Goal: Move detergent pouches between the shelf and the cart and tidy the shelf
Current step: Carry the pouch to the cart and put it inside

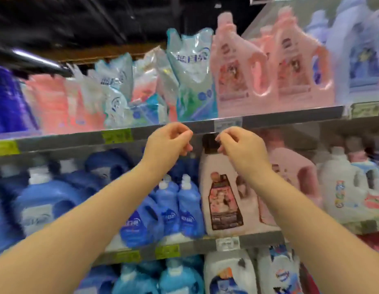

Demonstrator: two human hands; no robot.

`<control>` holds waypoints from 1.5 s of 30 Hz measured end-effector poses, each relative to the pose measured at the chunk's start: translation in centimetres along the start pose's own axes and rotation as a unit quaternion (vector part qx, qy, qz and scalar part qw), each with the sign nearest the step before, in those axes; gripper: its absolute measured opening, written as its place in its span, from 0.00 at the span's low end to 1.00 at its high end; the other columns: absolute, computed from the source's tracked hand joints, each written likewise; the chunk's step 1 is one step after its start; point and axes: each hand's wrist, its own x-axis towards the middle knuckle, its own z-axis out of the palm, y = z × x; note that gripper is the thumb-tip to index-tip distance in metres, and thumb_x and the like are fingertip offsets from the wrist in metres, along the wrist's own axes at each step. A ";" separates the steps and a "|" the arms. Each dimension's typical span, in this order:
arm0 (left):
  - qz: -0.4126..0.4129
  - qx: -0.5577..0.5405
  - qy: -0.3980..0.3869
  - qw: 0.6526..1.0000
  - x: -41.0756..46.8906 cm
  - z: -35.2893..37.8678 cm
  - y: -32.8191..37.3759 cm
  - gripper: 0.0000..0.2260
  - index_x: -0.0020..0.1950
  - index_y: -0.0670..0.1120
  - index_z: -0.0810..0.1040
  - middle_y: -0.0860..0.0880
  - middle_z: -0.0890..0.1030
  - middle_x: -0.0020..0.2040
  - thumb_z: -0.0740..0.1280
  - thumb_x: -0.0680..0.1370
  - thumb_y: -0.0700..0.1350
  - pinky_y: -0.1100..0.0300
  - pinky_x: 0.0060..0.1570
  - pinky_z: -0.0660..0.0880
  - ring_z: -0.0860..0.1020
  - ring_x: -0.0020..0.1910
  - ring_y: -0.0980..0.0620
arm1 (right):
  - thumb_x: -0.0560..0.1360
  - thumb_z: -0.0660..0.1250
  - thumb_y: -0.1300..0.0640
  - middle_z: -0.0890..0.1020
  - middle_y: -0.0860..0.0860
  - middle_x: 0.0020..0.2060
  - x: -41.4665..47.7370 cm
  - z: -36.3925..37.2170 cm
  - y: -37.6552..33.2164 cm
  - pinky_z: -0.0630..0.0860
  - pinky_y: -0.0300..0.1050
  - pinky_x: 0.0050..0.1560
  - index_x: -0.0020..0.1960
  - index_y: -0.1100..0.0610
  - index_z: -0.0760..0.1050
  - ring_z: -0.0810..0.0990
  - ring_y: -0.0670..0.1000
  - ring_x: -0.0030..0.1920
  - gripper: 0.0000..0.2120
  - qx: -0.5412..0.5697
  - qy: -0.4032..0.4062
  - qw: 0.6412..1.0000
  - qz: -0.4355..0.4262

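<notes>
Left hand [169, 141] and right hand [239, 143] are curled and hold nothing, raised just before the shelf edge [290, 118]. Beyond and above them, the pouches [190, 75] lean crowded together. Pulling one could tip its neighbours off the shelf.

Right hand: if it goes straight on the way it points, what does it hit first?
Likely the front edge of the upper shelf, near the white price tag; the right hand points up-left at it. The teal-green pouch stands just above. Depth unclear.
</notes>
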 end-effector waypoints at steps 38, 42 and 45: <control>0.046 0.241 -0.034 0.969 23.1 -16.9 -10.6 0.44 0.77 0.55 0.46 0.48 0.62 0.75 0.71 0.70 0.57 0.55 0.65 0.64 0.65 0.71 0.47 | 0.70 0.72 0.46 0.59 0.63 0.72 25.9 22.2 -12.1 0.63 0.55 0.69 0.76 0.62 0.45 0.62 0.64 0.70 0.49 -0.079 -0.122 0.986 0.085; 0.051 0.218 -0.045 0.974 24.3 -15.7 -11.3 0.47 0.76 0.56 0.46 0.48 0.69 0.70 0.72 0.68 0.61 0.56 0.63 0.66 0.69 0.68 0.47 | 0.69 0.74 0.49 0.44 0.62 0.75 26.2 23.5 -12.0 0.53 0.56 0.72 0.76 0.59 0.34 0.51 0.64 0.74 0.56 -0.127 -0.071 0.987 0.063; 0.046 0.256 -0.051 0.964 24.6 -14.9 -11.9 0.47 0.75 0.58 0.50 0.50 0.77 0.60 0.68 0.62 0.70 0.47 0.61 0.71 0.74 0.61 0.47 | 0.69 0.74 0.51 0.58 0.62 0.71 26.5 24.6 -11.9 0.65 0.53 0.67 0.75 0.53 0.33 0.63 0.62 0.70 0.55 -0.091 -0.023 0.989 0.112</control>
